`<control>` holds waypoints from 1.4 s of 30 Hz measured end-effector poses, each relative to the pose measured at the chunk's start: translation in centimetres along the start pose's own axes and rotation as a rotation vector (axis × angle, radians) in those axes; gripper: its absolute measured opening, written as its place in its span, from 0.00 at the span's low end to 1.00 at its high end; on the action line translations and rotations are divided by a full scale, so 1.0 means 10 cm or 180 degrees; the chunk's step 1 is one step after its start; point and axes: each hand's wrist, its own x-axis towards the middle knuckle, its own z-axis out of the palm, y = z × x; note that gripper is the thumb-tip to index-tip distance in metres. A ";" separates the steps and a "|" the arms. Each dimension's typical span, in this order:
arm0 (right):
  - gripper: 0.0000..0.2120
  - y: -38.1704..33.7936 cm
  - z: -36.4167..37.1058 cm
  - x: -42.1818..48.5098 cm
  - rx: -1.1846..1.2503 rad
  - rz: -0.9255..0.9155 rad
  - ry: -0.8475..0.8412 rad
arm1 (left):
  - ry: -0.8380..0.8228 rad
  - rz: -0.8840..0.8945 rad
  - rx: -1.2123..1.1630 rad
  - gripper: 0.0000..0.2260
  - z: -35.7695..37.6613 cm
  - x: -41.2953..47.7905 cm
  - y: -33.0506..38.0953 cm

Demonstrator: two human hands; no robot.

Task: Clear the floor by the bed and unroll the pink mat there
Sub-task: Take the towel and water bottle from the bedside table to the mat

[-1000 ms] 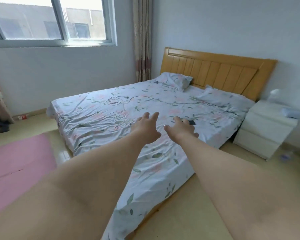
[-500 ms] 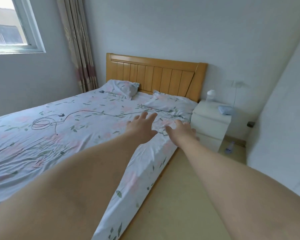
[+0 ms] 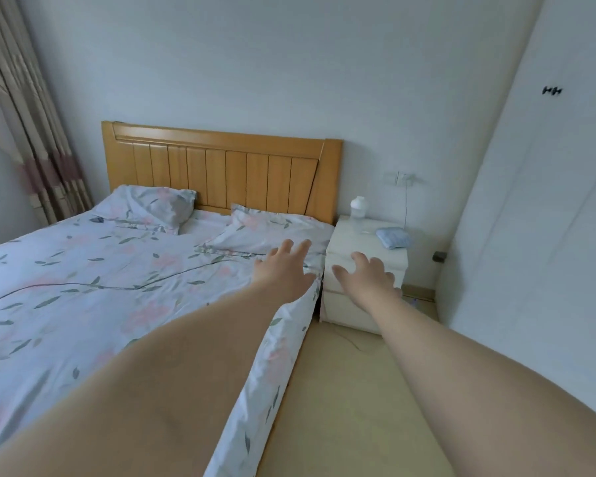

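Fingers (image 3: 303, 247) spread and loose on both hands, gripping nothing: left hand (image 3: 283, 270) over the edge of the floral-sheeted wooden bed (image 3: 100, 270), right hand (image 3: 369, 277) in front of the white two-drawer nightstand (image 3: 358, 232). The pink mat is out of frame, so I judge the unrolling not started. The beige tiled floor (image 3: 341, 390) by the bed looks nearly bare, with a thin cord (image 3: 353, 343) near the nightstand base. My forearms hide the near floor, and a small item behind the right wrist is unclear.
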 end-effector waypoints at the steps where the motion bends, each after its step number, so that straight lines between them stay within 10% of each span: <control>1: 0.27 0.05 -0.01 0.17 -0.0006 0.0072 0.0009 | -0.0034 0.0053 -0.0023 0.27 0.06 0.20 0.03; 34: 0.27 1.66 -0.16 6.84 0.0116 0.0813 -0.0230 | -0.0802 0.0229 -0.0433 0.26 2.11 6.70 1.00; 42: 0.13 2.38 0.16 7.77 0.0198 0.1317 -0.0358 | -0.1411 0.0304 -0.0505 0.27 2.82 7.67 1.37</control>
